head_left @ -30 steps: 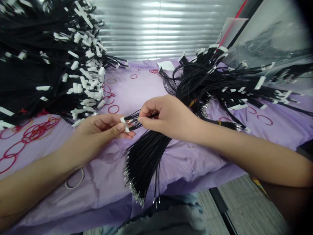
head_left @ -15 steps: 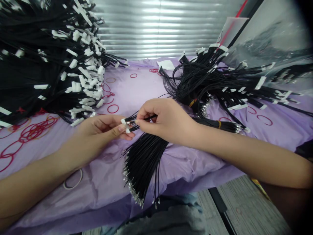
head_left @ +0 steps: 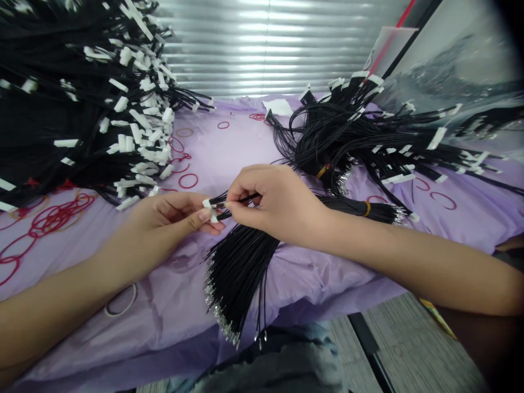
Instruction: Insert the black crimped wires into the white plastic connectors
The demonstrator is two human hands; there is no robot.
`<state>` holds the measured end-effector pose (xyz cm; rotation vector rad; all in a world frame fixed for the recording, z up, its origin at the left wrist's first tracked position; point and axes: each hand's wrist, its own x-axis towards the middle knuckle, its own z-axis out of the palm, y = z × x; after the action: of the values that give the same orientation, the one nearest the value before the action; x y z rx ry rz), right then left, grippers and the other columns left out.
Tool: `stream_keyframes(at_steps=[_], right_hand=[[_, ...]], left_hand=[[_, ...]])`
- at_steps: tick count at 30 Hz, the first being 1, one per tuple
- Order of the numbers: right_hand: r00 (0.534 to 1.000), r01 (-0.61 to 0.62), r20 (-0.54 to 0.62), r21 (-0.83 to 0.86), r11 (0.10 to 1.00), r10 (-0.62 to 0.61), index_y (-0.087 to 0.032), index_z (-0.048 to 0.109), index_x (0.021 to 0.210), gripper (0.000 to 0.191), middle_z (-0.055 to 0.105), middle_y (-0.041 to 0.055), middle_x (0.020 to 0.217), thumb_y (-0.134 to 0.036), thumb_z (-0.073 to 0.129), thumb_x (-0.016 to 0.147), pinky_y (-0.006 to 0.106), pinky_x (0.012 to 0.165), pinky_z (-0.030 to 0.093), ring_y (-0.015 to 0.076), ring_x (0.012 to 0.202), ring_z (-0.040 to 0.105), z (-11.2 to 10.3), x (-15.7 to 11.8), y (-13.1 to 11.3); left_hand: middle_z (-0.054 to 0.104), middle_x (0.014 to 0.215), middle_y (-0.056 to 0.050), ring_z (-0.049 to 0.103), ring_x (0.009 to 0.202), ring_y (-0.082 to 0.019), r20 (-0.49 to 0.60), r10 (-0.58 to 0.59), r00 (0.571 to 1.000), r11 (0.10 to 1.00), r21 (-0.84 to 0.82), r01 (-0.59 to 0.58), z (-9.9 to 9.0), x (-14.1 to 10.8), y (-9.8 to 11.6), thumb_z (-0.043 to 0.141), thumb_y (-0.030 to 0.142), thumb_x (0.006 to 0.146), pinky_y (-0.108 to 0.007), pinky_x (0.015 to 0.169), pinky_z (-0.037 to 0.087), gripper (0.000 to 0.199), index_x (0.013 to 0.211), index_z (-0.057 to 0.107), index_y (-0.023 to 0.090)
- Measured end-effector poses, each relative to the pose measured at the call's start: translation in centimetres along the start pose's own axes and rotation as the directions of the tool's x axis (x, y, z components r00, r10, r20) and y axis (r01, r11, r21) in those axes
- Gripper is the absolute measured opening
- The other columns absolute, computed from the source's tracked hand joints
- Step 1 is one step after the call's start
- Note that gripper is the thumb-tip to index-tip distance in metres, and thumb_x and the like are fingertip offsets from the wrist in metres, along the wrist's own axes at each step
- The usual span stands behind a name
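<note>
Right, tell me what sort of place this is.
Most likely a cable-assembly bench in a small workshop: heaps of black wires with white connectors, a black wire bundle with bare metal terminals, and red rubber bands on a lilac plastic sheet.

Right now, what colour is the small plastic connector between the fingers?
The small plastic connector is white; the head view shows it best.

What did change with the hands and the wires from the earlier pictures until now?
The right hand moved slightly toward the left hand, still pinching a black wire. Nothing was taken up or let go. The left hand stayed nearly in place, holding the white connectors. The fan of black wires and the big wire piles look almost unchanged.
</note>
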<state>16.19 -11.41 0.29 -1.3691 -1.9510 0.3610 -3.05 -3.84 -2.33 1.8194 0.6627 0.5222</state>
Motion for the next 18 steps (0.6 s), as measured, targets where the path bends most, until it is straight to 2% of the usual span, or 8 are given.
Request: stream_keyframes(at_steps=[12, 18], right_hand=[[1.000, 0.004, -0.025, -0.020, 1.000, -0.005, -0.010, 0.064, 0.071, 0.013, 0.060, -0.0006, 0.070, -0.015, 0.054, 0.077, 0.017, 0.067, 0.033, 0.0038, 0.067, 0.047, 0.0, 0.0, 0.0], [0.999, -0.009, 0.030, -0.016, 1.000, 0.010, -0.010, 0.063, 0.070, 0.015, 0.060, -0.0003, 0.070, -0.017, 0.052, 0.078, 0.019, 0.066, 0.032, 0.0041, 0.065, 0.046, -0.2, 0.0, -0.2]], left_hand=[[0.074, 0.070, 0.002, 0.068, 0.064, -0.004, -0.068, 0.023, 0.997, 0.998, 0.054, -0.019, 0.5, -0.1, 0.8, 0.063, 0.026, 0.082, -0.005, 0.062, 0.049, 0.012, 0.077, 0.072, 0.020], [0.074, 0.072, 0.001, 0.067, 0.067, -0.005, -0.061, -0.017, 0.998, 0.996, 0.083, 0.022, 0.6, -0.5, 1.3, 0.063, 0.027, 0.082, -0.007, 0.065, 0.048, 0.013, 0.077, 0.071, 0.018]])
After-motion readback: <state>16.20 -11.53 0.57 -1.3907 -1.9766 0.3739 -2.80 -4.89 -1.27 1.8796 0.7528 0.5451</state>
